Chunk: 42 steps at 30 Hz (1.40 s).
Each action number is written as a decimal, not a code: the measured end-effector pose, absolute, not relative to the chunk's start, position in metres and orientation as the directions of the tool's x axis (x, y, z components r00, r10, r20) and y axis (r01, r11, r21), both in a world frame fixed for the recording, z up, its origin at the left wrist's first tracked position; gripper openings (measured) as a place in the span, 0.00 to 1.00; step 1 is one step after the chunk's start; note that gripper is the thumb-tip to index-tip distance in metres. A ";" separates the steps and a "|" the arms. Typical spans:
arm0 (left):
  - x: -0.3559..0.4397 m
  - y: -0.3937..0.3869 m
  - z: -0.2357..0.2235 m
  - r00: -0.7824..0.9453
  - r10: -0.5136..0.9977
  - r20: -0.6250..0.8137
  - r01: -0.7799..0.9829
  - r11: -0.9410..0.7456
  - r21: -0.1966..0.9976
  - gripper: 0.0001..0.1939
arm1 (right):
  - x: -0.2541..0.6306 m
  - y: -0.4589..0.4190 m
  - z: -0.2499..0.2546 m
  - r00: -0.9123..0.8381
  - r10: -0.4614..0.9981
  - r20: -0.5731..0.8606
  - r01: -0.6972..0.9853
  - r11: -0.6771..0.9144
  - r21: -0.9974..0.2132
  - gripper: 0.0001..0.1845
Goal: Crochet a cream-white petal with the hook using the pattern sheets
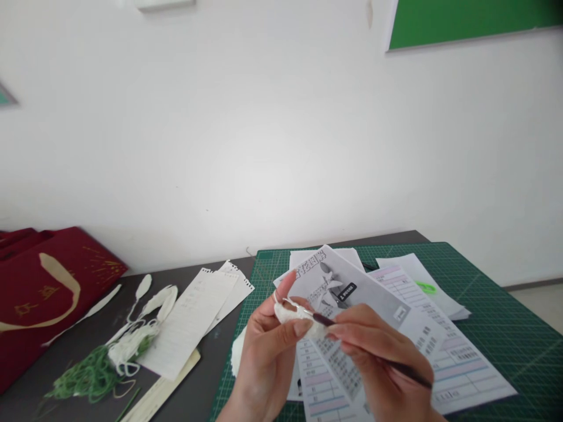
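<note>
My left hand (270, 340) pinches a small piece of white crochet work (288, 313) between thumb and fingers, its index finger raised with white yarn over it. A crochet hook (382, 357) with a dark handle sits in my right hand (378, 351), held like a pen. The hook's light metal tip meets the white work near my left fingertips. Some white material (238, 353) shows behind my left wrist, partly hidden. Beneath both hands lies a printed pattern sheet (396, 313) with pictures of leaves or petals.
A green cutting mat (479, 305) carries several papers and a bright green clip-like item (426, 287). To the left lie green yarn (85, 375), white yarn with crocheted petals (143, 286), handwritten sheets (189, 316), a pale ruler-like strip (162, 390) and a dark red bag (53, 293).
</note>
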<state>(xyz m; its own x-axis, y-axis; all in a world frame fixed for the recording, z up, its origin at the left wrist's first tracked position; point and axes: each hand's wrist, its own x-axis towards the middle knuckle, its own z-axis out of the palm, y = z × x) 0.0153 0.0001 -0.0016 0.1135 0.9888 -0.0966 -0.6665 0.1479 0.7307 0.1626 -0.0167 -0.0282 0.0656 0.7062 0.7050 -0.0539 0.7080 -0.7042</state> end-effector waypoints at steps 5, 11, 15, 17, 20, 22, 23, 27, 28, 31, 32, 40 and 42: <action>0.008 0.001 0.002 0.100 0.993 -0.061 -0.631 0.111 0.768 0.22 | 0.159 -0.013 -0.028 0.167 0.826 0.538 -0.316 0.562 -0.765 0.09; 0.003 0.001 0.001 0.179 0.983 -0.026 -0.621 0.134 0.772 0.22 | 0.169 -0.010 -0.032 0.192 0.903 0.385 -0.417 0.430 -0.801 0.05; -0.001 0.002 0.001 0.256 0.966 -0.027 -0.625 0.187 0.758 0.22 | 0.174 -0.009 -0.032 0.132 0.922 0.363 -0.454 0.382 -0.805 0.05; -0.003 0.001 0.002 0.285 0.958 -0.040 -0.628 0.219 0.746 0.22 | 0.176 -0.008 -0.030 0.098 0.926 0.365 -0.471 0.366 -0.803 0.05; -0.004 0.001 0.005 0.327 0.943 -0.056 -0.632 0.263 0.729 0.21 | 0.177 -0.007 -0.025 0.065 0.924 0.376 -0.485 0.359 -0.798 0.05; -0.004 0.001 0.005 0.358 0.931 -0.067 -0.631 0.294 0.718 0.21 | 0.178 -0.008 -0.022 0.062 0.920 0.387 -0.484 0.367 -0.794 0.04; -0.004 0.001 0.005 0.373 0.925 -0.074 -0.631 0.311 0.711 0.21 | 0.179 -0.008 -0.020 0.062 0.919 0.389 -0.484 0.369 -0.793 0.04; -0.005 0.001 0.004 0.431 0.899 -0.081 -0.626 0.362 0.691 0.21 | 0.182 -0.006 -0.016 0.053 0.932 0.358 -0.508 0.334 -0.794 0.04; -0.006 0.001 0.004 0.442 0.894 -0.075 -0.620 0.365 0.695 0.21 | 0.183 -0.005 -0.016 0.053 0.945 0.324 -0.529 0.302 -0.793 0.04; -0.005 -0.001 0.003 0.432 0.901 -0.031 -0.545 0.288 0.787 0.19 | 0.179 -0.001 -0.016 0.019 0.991 0.133 -0.635 0.115 -0.764 0.06; -0.004 -0.001 0.003 0.387 0.922 -0.005 -0.507 0.218 0.834 0.18 | 0.177 0.000 -0.017 -0.007 0.999 0.054 -0.676 0.035 -0.736 0.06; 0.019 0.002 -0.013 0.023 1.000 -0.009 -0.575 0.021 0.818 0.16 | 0.147 -0.009 -0.032 0.115 0.993 0.000 -0.734 0.085 -0.674 0.05; 0.023 0.000 -0.016 0.026 0.998 -0.052 -0.626 0.057 0.778 0.15 | 0.142 -0.011 -0.036 0.159 0.986 0.048 -0.672 0.144 -0.727 0.05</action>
